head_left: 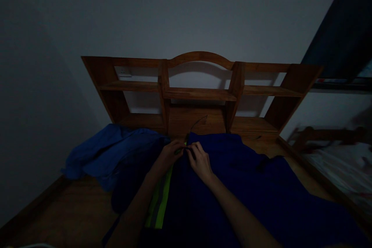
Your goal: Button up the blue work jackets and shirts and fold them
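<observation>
Apparently working along a dark-blue garment (247,178)'s edge
Left hand (172,152) and right hand (201,162), nearly meeting, pinch its fabric; the next move likely needs fine fingertip control.

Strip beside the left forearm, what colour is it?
The strip is yellow-green with a darker middle band; head view.

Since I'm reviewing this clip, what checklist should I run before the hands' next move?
1. Left hand and right hand both visible: ok, close together.
2. Grip: cannot tell; what lies between them is too small and dark.
3. Dark blue cloth below the hands: ok.
4. Yellow-green strip fully visible: not ok, upper part hidden behind the left hand.
5. Lighter blue cloth flat: not ok, crumpled.
6. Lighting: not ok, dim.
</observation>
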`<control>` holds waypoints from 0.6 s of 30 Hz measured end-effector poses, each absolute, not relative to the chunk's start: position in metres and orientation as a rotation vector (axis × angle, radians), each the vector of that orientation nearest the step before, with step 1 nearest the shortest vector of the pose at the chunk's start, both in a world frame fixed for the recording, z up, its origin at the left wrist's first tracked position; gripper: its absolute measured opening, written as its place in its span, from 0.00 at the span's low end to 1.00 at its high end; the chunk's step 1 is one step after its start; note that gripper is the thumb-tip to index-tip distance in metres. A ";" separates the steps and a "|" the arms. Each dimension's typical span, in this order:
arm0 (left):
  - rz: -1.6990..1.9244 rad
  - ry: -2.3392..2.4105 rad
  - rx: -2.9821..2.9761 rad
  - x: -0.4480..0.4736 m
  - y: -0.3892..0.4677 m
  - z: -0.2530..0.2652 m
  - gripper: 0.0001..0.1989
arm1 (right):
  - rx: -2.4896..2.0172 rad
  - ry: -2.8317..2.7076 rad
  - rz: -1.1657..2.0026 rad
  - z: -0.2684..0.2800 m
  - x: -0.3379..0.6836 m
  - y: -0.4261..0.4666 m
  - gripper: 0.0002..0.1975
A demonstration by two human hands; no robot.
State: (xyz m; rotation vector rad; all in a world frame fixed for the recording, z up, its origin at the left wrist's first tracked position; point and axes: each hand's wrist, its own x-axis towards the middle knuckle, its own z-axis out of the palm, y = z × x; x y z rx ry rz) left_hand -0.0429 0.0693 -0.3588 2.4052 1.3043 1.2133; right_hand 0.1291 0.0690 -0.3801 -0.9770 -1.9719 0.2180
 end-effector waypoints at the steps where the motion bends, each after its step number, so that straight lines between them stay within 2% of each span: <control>1: 1.212 1.305 2.411 -0.043 0.069 -0.359 0.12 | -0.974 -1.974 0.209 -0.380 0.129 0.069 0.10; 18: 1.069 1.379 2.438 -0.043 0.071 -0.361 0.10 | -0.946 -1.981 0.295 -0.387 0.126 0.073 0.10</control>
